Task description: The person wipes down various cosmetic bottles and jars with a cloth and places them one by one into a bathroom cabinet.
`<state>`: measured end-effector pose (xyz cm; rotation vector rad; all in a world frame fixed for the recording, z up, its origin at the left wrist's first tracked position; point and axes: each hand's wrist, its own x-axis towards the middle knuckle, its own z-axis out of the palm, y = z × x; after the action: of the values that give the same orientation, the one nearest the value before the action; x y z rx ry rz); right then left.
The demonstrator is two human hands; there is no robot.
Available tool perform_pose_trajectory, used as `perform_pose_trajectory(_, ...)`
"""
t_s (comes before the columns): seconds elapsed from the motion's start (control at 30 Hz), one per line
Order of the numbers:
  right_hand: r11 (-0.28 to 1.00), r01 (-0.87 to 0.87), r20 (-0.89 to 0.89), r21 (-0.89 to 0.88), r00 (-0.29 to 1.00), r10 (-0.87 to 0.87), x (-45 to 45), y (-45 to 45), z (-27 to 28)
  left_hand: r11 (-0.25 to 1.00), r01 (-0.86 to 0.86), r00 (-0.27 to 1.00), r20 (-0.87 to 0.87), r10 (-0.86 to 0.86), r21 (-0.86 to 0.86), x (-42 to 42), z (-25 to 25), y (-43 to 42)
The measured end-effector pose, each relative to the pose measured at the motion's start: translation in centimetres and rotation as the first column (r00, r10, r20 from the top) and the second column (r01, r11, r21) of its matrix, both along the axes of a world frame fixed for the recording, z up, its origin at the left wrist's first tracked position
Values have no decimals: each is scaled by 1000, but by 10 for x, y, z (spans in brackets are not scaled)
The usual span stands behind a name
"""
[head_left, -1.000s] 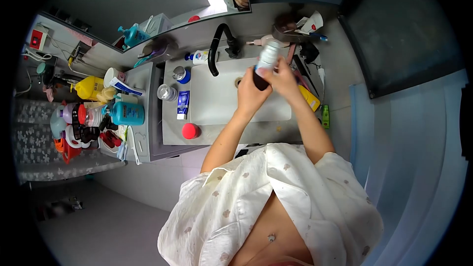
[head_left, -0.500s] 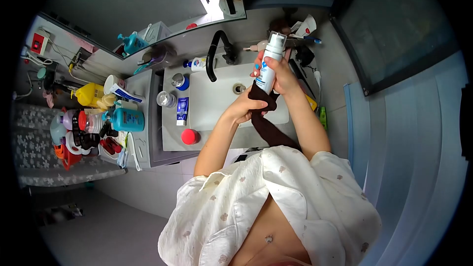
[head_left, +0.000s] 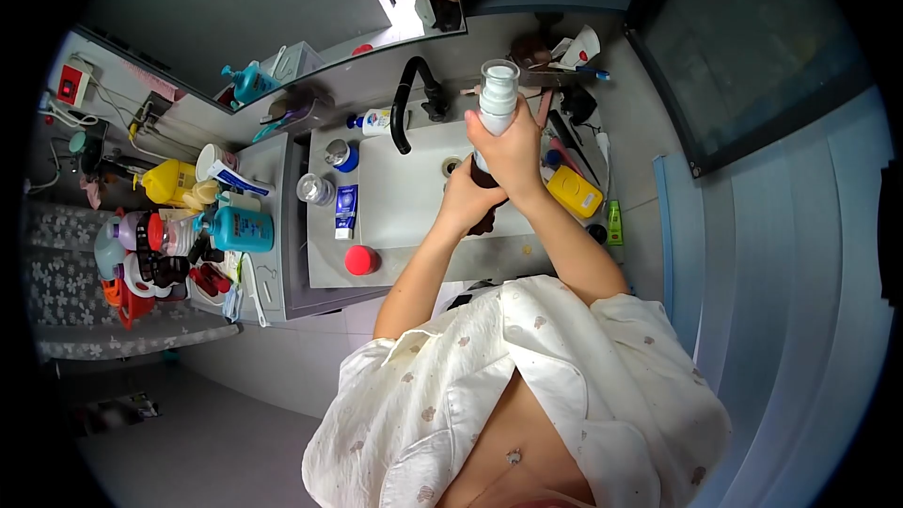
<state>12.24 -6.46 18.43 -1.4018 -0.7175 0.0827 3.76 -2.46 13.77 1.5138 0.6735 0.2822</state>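
Over the sink [head_left: 395, 198], my right hand [head_left: 511, 152] is wrapped round a white pump bottle [head_left: 497, 103] with a clear cap. The bottle stands nearly upright, its top leaning toward the faucet. Below it, my left hand [head_left: 467, 199] grips a dark brown cloth [head_left: 482, 172] pressed round the bottle's lower part. Most of the cloth and the bottle's base are hidden behind my hands.
A black faucet [head_left: 405, 99] arches over the basin. Left of it are a red lid [head_left: 360, 261], a blue tube [head_left: 347, 207] and a clear jar [head_left: 315, 190]. A yellow container [head_left: 575, 192] and green tube [head_left: 615, 223] lie right. Several bottles crowd the left counter.
The bottle has moved slightly left and turned more upright, its label now hidden. My right hand has shifted left across it. The cloth's hanging end has been drawn up under my hands.
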Motion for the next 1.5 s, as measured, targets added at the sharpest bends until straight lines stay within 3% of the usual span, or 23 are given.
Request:
perform_pose_trajectory(0.17,995,75,2,-69,997,-75,-4,8,-1,982,-55,998,38,49,178,0,-7,6)
perform_pose_trajectory(0.23,995,80,16,-62,997,-79,-6,11,-7,1000,-24,999,24,23,15,-2,-5,8)
perform_pose_trajectory(0.27,995,88,27,-56,996,-86,-7,13,-12,999,-29,999,27,29,15,-3,-5,10)
perform_pose_trajectory(0.33,998,64,106,-28,993,-61,-11,15,-20,983,-3,999,-41,-5,-185,-5,-3,16)
perform_pose_trajectory(0.37,999,42,181,-4,983,-41,-12,15,-24,983,-6,999,-35,0,-184,-6,-5,19)
perform_pose_trajectory(0.43,1000,21,156,9,988,-22,-7,17,-31,965,-29,1000,0,30,-261,-11,-12,24)
perform_pose_trajectory(0.47,1000,2,125,19,992,-5,-3,19,-35,972,-47,998,27,55,-229,-17,-6,23)
perform_pose_trajectory(0.53,993,-40,-105,108,993,51,9,25,-48,999,49,988,-143,-49,-6,-32,-23,36)
perform_pose_trajectory(0.6,965,-168,-331,203,915,230,19,18,-37,861,204,955,-290,-69,466,-48,-39,36)
perform_pose_trajectory(0.67,925,-254,-367,281,863,348,31,16,-33,766,424,859,-481,-173,483,-69,-58,35)
perform_pose_trajectory(0.73,780,-406,-423,476,672,608,35,7,-20,644,650,680,-688,-254,404,-95,-94,38)
perform_pose_trajectory(0.9,633,-542,-378,552,515,770,44,-1,-2,693,688,508,-824,-249,215,-142,-169,42)
perform_pose_trajectory(1.03,587,-545,-351,598,481,804,43,-1,2,790,560,534,-838,-111,252,-148,-181,40)
perform_pose_trajectory(1.07,563,-534,-330,631,472,817,43,0,1,695,593,536,-844,35,406,-145,-169,36)
perform_pose_trajectory(1.1,538,-522,-310,662,463,830,43,0,1,572,622,543,-821,178,535,-142,-156,31)
perform_pose_trajectory(1.2,477,-561,-269,677,415,869,46,1,4,657,510,609,-773,180,555,-114,-97,34)
perform_pose_trajectory(1.27,457,-567,-266,686,389,882,44,-1,8,817,222,918,-397,9,532,-94,-84,45)
perform_pose_trajectory(1.3,437,-572,-265,694,362,894,43,-1,11,883,117,979,-205,-24,454,-79,-55,42)
perform_pose_trajectory(1.33,435,-576,-260,692,363,895,42,-2,14,936,30,999,0,-32,349,-65,-18,31)
perform_pose_trajectory(1.37,454,-583,-252,673,397,883,39,-2,16,934,27,999,10,-33,356,-56,4,20)
perform_pose_trajectory(1.43,478,-618,-189,625,474,860,37,-1,25,935,-73,930,363,-63,348,-33,45,7)
perform_pose_trajectory(1.47,509,-612,-228,605,479,848,35,-4,35,809,-119,950,304,-76,576,-23,65,0)
perform_pose_trajectory(1.5,540,-620,-217,569,520,826,36,-6,47,784,-142,949,309,-67,604,-13,76,-1)
